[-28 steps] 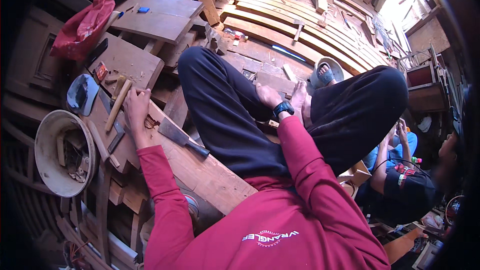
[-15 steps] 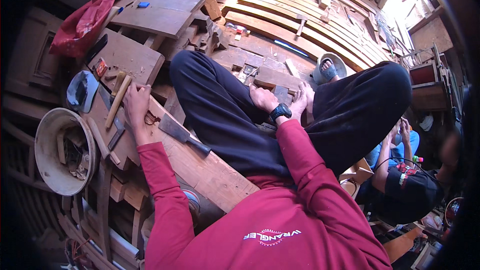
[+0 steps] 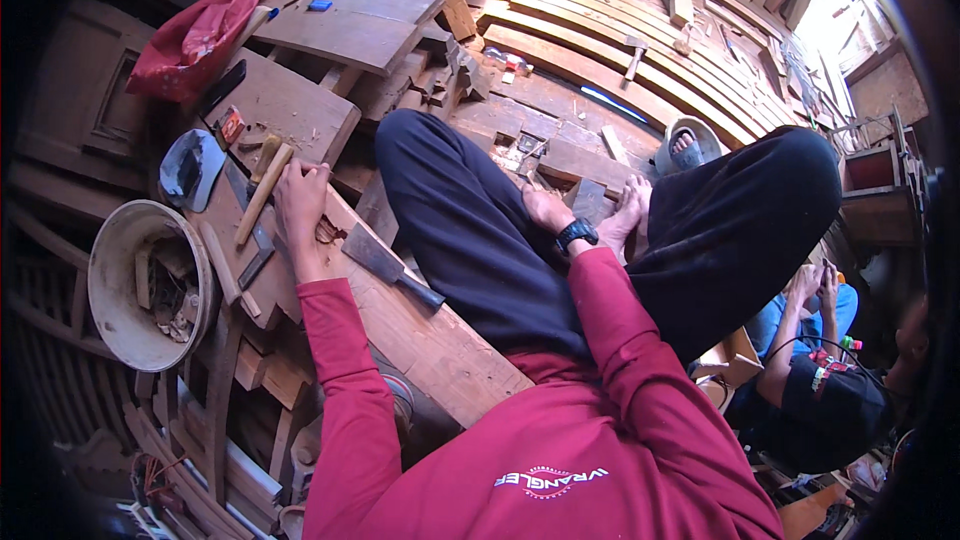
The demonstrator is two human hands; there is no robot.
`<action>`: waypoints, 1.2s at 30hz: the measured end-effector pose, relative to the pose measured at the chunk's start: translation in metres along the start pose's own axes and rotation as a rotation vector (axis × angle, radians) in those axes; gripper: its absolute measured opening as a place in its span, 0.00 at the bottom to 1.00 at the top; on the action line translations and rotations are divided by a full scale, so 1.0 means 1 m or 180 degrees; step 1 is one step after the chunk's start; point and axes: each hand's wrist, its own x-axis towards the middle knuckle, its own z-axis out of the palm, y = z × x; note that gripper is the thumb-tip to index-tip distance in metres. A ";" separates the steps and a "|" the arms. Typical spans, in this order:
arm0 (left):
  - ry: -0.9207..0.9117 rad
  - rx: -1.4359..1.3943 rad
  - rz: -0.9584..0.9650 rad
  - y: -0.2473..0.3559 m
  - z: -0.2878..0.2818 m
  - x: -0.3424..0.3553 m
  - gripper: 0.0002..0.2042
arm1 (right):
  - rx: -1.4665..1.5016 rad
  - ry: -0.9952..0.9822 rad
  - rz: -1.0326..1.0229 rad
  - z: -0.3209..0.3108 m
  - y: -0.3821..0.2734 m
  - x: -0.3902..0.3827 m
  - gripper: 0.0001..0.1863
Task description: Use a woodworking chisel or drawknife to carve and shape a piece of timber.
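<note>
My left hand rests at the far end of a long wooden board, fingers curled; whatever they may hold is hidden. Beside it lie a wooden-handled tool and a dark metal angle-shaped tool. On the board, close to my left wrist, lies a wide flat-bladed chisel with a dark handle. My right hand, a black watch at its wrist, is down between my legs, near my bare foot. Its fingers are closed next to notched wood; I cannot make out what is in them.
A white bucket with wood scraps stands at the left, below a cap and a red cloth. Long planks lie ahead, with a hammer on them. Another person sits at the right.
The whole view has shifted, so most things appear farther right. My right hand's fingers have changed position slightly near the notched wood. My left hand stays by the wooden-handled tool.
</note>
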 end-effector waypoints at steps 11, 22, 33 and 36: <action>0.0103 -0.0062 0.0103 0.017 0.010 0.003 0.18 | -0.0097 0.0240 0.0020 0.001 0.043 0.023 0.40; 0.0113 -0.0143 0.0034 0.023 0.009 0.006 0.18 | -0.0447 0.1679 -0.1931 -0.022 -0.106 -0.085 0.17; 0.0037 -0.0266 -0.0037 0.029 0.005 0.002 0.16 | -0.1264 0.0162 -0.2483 0.033 -0.134 -0.175 0.39; 0.0042 -0.0301 -0.0054 0.022 0.005 0.003 0.16 | -0.1488 0.0053 -0.2367 0.019 -0.127 -0.190 0.38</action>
